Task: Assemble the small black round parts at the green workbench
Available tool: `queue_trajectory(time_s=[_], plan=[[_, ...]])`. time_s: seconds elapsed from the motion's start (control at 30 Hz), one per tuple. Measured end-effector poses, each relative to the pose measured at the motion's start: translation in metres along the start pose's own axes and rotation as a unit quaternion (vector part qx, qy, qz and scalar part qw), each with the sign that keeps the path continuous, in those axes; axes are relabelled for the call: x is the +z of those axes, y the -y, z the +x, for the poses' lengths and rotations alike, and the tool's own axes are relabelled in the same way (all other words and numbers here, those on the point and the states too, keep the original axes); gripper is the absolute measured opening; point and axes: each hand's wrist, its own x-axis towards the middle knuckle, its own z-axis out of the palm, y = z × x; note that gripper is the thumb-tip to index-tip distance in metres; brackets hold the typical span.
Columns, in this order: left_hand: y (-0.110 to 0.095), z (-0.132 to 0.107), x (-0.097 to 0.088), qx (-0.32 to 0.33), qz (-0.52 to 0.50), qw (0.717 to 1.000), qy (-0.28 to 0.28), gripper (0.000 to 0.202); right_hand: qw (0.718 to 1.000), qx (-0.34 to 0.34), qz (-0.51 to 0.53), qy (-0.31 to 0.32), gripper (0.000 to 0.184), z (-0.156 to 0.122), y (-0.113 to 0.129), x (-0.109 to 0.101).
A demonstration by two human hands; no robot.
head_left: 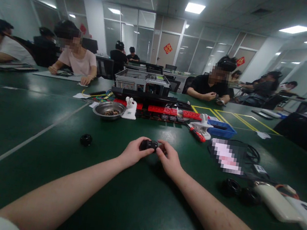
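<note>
Both hands meet over the green table around a small black cylindrical part (149,145) with a ribbed look; its exact kind is too small to tell. Fingers and thumb of my left hand (134,152) are wrapped round its left side. At its right end, my right hand (170,159) pinches it between thumb and fingers. Off to the left lies a black ring-shaped piece (86,140). Two similar black round pieces, one (231,187) beside the other (250,196), lie to the right of my right forearm.
Ahead stand a metal bowl (99,111) with small parts, a white clamp (130,109), an open computer case (123,83) and a blue tray (223,132). A red-handled tool (197,134) lies near another white clamp (204,127). Cables, a pixelated phone-like item and white devices (277,202) occupy the right. Co-workers sit opposite.
</note>
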Motion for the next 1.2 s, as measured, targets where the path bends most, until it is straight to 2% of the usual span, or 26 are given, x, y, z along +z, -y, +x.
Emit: queue_trajectory(time_s=[0.07, 0.17, 0.33, 0.53, 0.67, 0.73, 0.8, 0.9, 0.97, 1.03, 1.1, 1.2], plan=[[-0.004, -0.002, -0.002, 0.031, 0.065, 0.997, 0.006, 0.040, 0.999, 0.043, 0.020, -0.010, 0.035, 0.002, -0.002, 0.001], [-0.007, -0.005, -0.004, 0.065, 0.121, 0.990, 0.015, 0.043, 0.996, 0.087, 0.018, 0.021, 0.049, 0.003, -0.003, 0.002], [-0.007, -0.006, -0.004, 0.083, 0.133, 0.987, 0.018, 0.044, 0.995, 0.077, 0.013, 0.059, 0.046, 0.002, 0.000, 0.004], [0.000, -0.002, -0.001, 0.017, 0.022, 1.000, 0.008, 0.043, 0.999, 0.021, -0.005, 0.030, 0.022, 0.000, 0.001, 0.005], [0.007, 0.002, 0.006, -0.086, -0.142, 0.984, 0.061, 0.042, 0.998, -0.045, -0.036, 0.012, 0.035, -0.003, 0.003, 0.000], [0.007, 0.002, 0.007, -0.105, -0.177, 0.976, 0.073, 0.041, 0.997, -0.065, -0.050, 0.011, 0.037, -0.004, 0.004, -0.001], [0.005, 0.002, 0.006, -0.086, -0.143, 0.985, 0.048, 0.040, 0.997, -0.063, -0.041, 0.013, 0.040, -0.003, 0.004, -0.001], [-0.001, 0.000, 0.000, -0.014, -0.004, 1.000, 0.005, 0.039, 1.000, -0.012, 0.010, -0.005, 0.036, -0.001, 0.001, 0.001], [-0.004, -0.002, -0.004, 0.039, 0.083, 0.996, 0.005, 0.039, 0.999, 0.029, 0.032, -0.013, 0.032, 0.002, -0.003, 0.003], [-0.005, -0.003, -0.006, 0.077, 0.132, 0.988, 0.017, 0.041, 0.997, 0.064, 0.035, 0.004, 0.042, 0.003, -0.006, 0.004], [-0.004, -0.004, -0.007, 0.103, 0.153, 0.983, 0.022, 0.042, 0.995, 0.091, 0.033, 0.034, 0.050, 0.003, -0.007, 0.005], [0.000, -0.003, -0.005, 0.117, 0.165, 0.979, 0.030, 0.044, 0.992, 0.103, 0.023, 0.065, 0.050, 0.002, -0.007, 0.004]])
